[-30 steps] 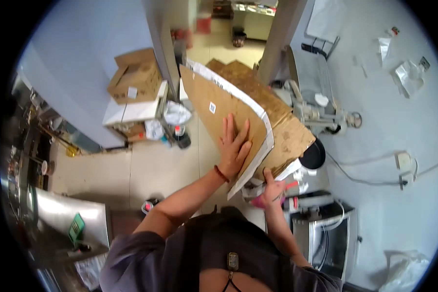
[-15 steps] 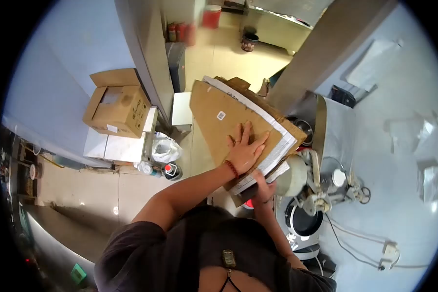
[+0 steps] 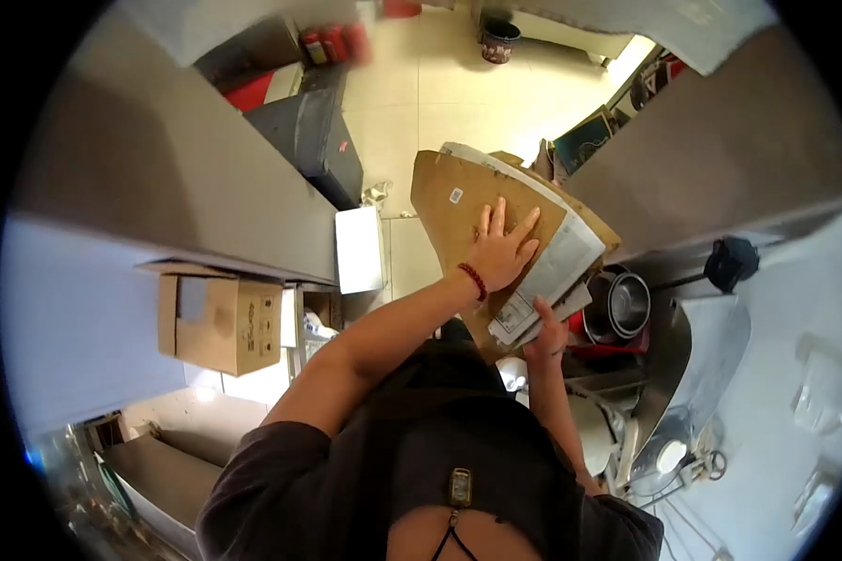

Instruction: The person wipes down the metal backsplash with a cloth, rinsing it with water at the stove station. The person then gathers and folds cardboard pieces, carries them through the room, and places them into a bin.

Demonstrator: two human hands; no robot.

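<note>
A stack of flattened cardboard (image 3: 458, 229) is held upright against the front of my body, with a small white label on its brown face. My left hand (image 3: 503, 251), a red bead bracelet at its wrist, lies flat on the brown face with fingers spread. Behind that sheet a white-faced cardboard sheet (image 3: 563, 252) sticks out, and more brown edges show beyond it. Lower right, my right hand (image 3: 546, 335) grips the stack's edge near a printed label, its thumb in front and its other fingers mostly hidden.
An open cardboard box (image 3: 220, 323) sits on a white surface at the left. Metal pots (image 3: 627, 304) stand close by on the right. Walls flank a passage, with a dark cabinet (image 3: 313, 140), a white-topped stool (image 3: 359, 250) and, farther off, a black bucket (image 3: 500, 42).
My body and the cardboard stack have come forward toward the passage between the walls. The box at the left now appears lower. Both hands keep their places on the stack.
</note>
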